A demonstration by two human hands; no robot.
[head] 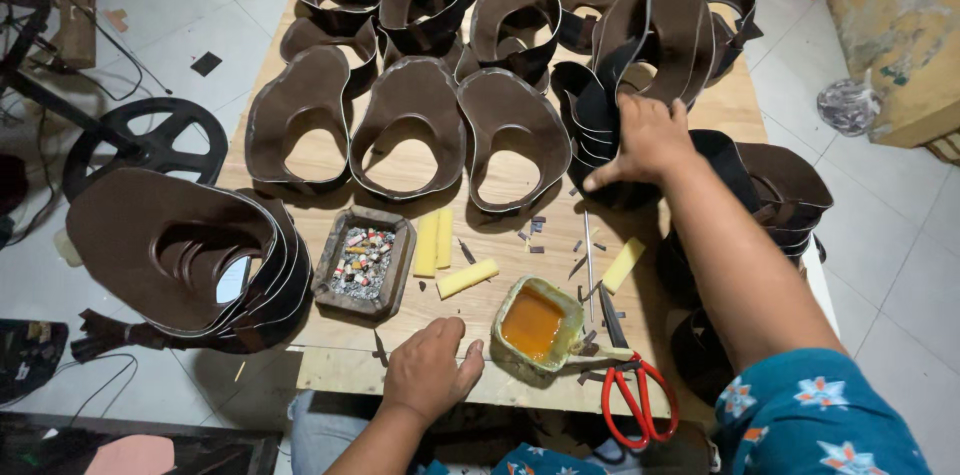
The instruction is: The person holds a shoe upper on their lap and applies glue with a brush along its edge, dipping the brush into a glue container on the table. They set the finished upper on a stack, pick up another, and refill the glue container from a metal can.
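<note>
My right hand [648, 140] reaches across the wooden board [730, 105] and grips a dark brown leather shoe-upper piece [672, 20], lifting it upright out of a stack of like pieces [592, 140]. My left hand [430, 367] rests palm down on the board's near edge, holding nothing, just left of a small yellow-green pot of orange glue [533, 325]. Several more brown upper pieces [408, 125] lie spread over the board's far half.
A rusty metal tray of small scraps [364, 260] and yellow foam strips [434, 243] lie mid-board. Red-handled scissors [632, 390] lie at the near right edge. A stack of uppers [180, 250] overhangs the left side. A black wheel-shaped stand [150, 140] sits on the floor.
</note>
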